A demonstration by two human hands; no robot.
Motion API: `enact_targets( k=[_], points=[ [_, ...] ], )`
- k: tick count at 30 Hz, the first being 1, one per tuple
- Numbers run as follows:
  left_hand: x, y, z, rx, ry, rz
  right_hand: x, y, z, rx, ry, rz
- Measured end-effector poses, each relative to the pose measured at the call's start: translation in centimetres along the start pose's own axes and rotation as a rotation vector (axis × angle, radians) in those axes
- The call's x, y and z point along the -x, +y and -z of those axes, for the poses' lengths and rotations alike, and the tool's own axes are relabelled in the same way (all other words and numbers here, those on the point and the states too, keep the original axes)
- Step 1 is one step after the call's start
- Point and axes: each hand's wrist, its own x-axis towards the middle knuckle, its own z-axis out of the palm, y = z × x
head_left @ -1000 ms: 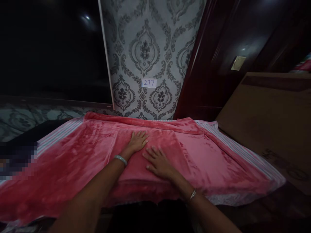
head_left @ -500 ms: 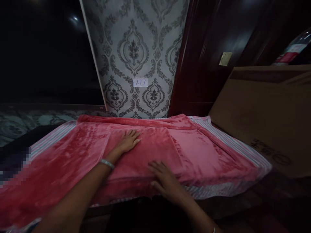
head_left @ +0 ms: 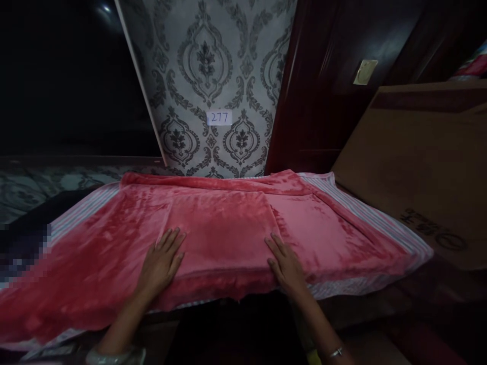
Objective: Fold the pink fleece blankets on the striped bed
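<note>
A red plush blanket (head_left: 125, 233) lies spread over a surface, with a folded rectangular section (head_left: 220, 228) of the same plush in its middle. Flat on the plush, at the left edge of that section, rests my left hand (head_left: 160, 263), fingers stretched out. My right hand (head_left: 285, 261) lies at the section's right edge, its fingers also extended and touching the fabric. Nothing is gripped in either hand. Beneath the plush, a striped cloth (head_left: 384, 228) shows along the right side and at the far left.
A large cardboard box (head_left: 414, 167) stands at the right, with part of a bottle (head_left: 474, 66) behind it. Patterned wallpaper bearing a paper label (head_left: 219, 117) marked 277 rises at the back. A dark screen (head_left: 72, 81) is at the left.
My left hand has slid back toward me and left, from the top of the folded section to its left edge. My right hand has moved right to the opposite edge.
</note>
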Motion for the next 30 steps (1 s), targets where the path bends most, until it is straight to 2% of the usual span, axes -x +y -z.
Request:
enact_targets(
  k=[6, 9, 15, 20, 26, 30],
  points=[
    [2.0, -0.9, -0.3, 0.023, 0.160, -0.138, 0.8, -0.2, 1.3, -0.050, -0.016, 0.042],
    [3.6, -1.1, -0.3, 0.053, 0.192, -0.195, 1.4, 0.2, 1.5, -0.082, 0.003, 0.049],
    [4.6, -1.4, -0.2, 0.054, 0.186, -0.138, 1.4, 0.6, 0.8, -0.162, 0.088, 0.026],
    [4.8, -2.6, -0.2, 0.065, 0.117, -0.145, 1.1, 1.1, 0.7, -0.181, 0.071, 0.042],
    [5.1, -1.8, -0.5, 0.124, 0.139, 0.040, 1.2, 1.2, 0.2, -0.154, 0.114, 0.045],
    [5.3, -1.1, -0.4, 0.149, 0.167, 0.114, 1.3, 1.1, -0.2, -0.144, 0.146, 0.026]
  ],
)
